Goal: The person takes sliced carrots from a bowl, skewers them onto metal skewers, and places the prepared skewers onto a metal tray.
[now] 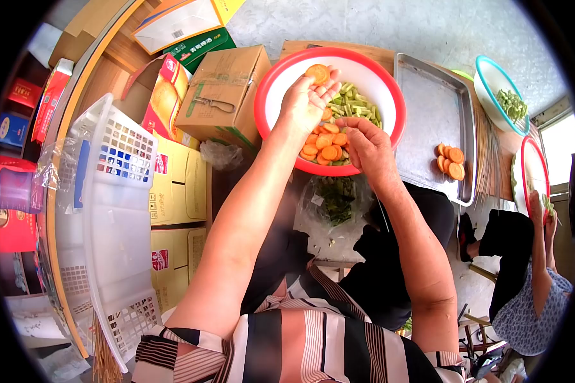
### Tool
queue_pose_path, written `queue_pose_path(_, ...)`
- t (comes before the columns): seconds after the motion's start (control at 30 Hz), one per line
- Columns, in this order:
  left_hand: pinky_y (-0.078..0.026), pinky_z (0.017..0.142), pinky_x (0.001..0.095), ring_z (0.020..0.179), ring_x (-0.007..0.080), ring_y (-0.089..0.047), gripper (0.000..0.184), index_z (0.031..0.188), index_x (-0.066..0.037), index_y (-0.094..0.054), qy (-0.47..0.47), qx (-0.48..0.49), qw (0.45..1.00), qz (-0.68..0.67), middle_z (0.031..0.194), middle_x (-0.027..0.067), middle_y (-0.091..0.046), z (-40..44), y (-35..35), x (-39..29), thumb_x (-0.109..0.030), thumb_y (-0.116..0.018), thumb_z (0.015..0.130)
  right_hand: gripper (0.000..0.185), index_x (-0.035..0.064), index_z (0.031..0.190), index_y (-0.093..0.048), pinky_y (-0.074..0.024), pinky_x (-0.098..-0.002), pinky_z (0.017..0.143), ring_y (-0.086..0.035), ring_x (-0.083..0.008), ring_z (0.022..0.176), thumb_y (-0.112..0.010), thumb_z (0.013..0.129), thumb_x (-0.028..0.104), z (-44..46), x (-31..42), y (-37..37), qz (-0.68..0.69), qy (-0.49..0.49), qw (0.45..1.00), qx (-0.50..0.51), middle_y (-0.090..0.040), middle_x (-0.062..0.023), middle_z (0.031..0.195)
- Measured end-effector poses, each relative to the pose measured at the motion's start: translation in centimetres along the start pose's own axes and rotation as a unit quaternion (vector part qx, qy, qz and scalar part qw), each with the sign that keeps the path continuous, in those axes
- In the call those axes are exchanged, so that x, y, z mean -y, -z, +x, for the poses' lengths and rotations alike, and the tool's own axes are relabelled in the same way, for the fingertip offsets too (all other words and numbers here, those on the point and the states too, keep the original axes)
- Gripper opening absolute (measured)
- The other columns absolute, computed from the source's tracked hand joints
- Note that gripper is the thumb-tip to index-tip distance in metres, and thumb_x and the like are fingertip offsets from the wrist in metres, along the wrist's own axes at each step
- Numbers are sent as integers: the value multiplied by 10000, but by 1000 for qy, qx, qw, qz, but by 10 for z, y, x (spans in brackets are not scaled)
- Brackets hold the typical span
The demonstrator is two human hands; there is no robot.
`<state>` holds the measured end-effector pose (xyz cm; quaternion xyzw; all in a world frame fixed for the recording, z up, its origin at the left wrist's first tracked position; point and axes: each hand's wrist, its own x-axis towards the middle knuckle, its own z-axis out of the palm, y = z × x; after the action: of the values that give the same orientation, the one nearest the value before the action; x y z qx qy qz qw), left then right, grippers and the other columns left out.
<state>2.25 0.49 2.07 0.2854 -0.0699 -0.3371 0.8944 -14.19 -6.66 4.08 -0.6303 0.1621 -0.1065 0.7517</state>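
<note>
A white basin with a red rim (399,105) holds cut green vegetable pieces (354,105) and a heap of carrot slices (326,145). Over its far left part, my left hand (305,99) is turned palm up, with a round carrot slice (318,74) held at the thumb and fingers. My right hand (369,145) is above the basin's right side, its thumb and fingertips pinched together near the carrots. What the pinch holds is hidden. A thin pale line, perhaps a stick, shows beneath the right wrist.
A metal tray (421,83) with several carrot pieces (450,161) lies to the right, beside thin sticks (489,153). Cardboard boxes (220,96), a peeler (214,103) and a white plastic basket (118,217) are left. Another person's hands (543,214) work at a red-rimmed basin far right.
</note>
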Motion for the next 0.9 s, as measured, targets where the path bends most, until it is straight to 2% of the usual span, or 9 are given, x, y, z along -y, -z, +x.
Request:
queue_pose_path(0.03,-432,948,425,1101,292,-544,235,1092,19,-506,11,-5,1000,5,1111,167,-573,0,0,1,-68,-418,893,224,9,1034,-607,-263,-186,398,-336,-18,430,-448,912,110,0,0,-1,-1,6,1000,-3,-410,78,561)
queue_pose_path(0.17,-433,948,424,1092,291,-551,235,1096,39,-494,-6,-10,1000,24,1107,169,-572,0,3,1,-80,-403,915,229,9,1036,-609,-265,-186,401,-335,-17,430,-447,914,116,-1,1,-2,-14,8,1000,-4,-409,81,556)
queue_pose_path(0.23,-403,1017,427,1182,316,-481,303,1190,83,-427,-12,-31,999,17,1204,217,-500,0,3,1,-63,-375,929,234,8,1038,-610,-268,-186,405,-335,-17,432,-446,913,119,-3,2,-4,-29,6,1000,-6,-413,80,556)
queue_pose_path(0.57,-400,1020,425,1173,320,-488,294,1183,78,-434,-26,-44,998,39,1208,215,-497,0,1,0,-69,-388,933,246,8,1040,-614,-280,-183,417,-341,-18,436,-443,907,122,-2,0,-5,-53,3,999,-8,-430,74,560)
queue_pose_path(0.63,-438,961,422,1084,294,-557,242,1101,59,-484,-32,-47,998,40,1107,189,-561,1,2,2,-86,-383,936,244,6,1040,-614,-280,-184,416,-341,-19,436,-444,906,122,-1,0,-5,-49,2,999,-8,-431,73,561)
queue_pose_path(0.9,-437,964,422,1087,293,-555,248,1104,63,-481,-34,-42,998,44,1118,192,-558,0,1,2,-77,-371,932,238,0,1038,-609,-275,-182,409,-342,-19,435,-450,909,121,-1,-1,-5,-27,0,1000,-3,-442,69,572)
